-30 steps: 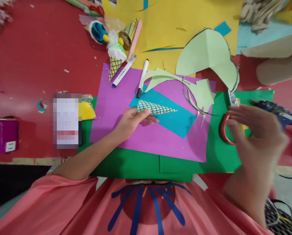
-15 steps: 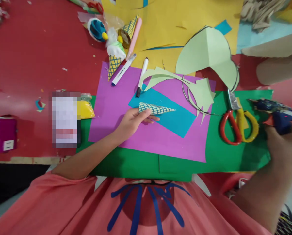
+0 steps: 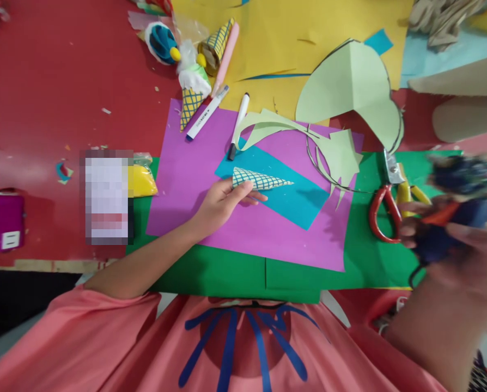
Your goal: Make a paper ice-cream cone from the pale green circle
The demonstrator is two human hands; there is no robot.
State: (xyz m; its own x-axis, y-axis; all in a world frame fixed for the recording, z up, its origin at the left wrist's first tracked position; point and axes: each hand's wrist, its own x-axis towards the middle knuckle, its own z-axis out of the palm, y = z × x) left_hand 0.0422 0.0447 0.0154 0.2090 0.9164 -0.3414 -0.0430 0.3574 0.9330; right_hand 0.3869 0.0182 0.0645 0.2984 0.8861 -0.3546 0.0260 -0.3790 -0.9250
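Observation:
My left hand (image 3: pixel 221 202) pinches the wide end of a pale paper cone with a blue grid pattern (image 3: pixel 260 179), which lies on a blue paper sheet (image 3: pixel 292 198) over a purple sheet (image 3: pixel 186 179). At the right edge my right hand (image 3: pixel 460 256) is wrapped round a dark blue glue gun (image 3: pixel 456 212), lifted off the table and blurred by motion. Red and yellow handled scissors (image 3: pixel 384 209) lie on the green sheet (image 3: pixel 227 275) just left of that hand.
Pale green paper cut-outs (image 3: pixel 349 87) and trimmings lie above the scissors on yellow paper (image 3: pixel 292 32). Two markers (image 3: pixel 237 125), a pink stick and finished ice-cream cones (image 3: pixel 192 90) sit at the top centre. A purple box (image 3: pixel 0 220) and a yellow packet (image 3: pixel 142 179) lie to the left.
My right hand passed over the scissors, took hold of the glue gun at the far right and has lifted it up and inward. My left hand and the cone have stayed put.

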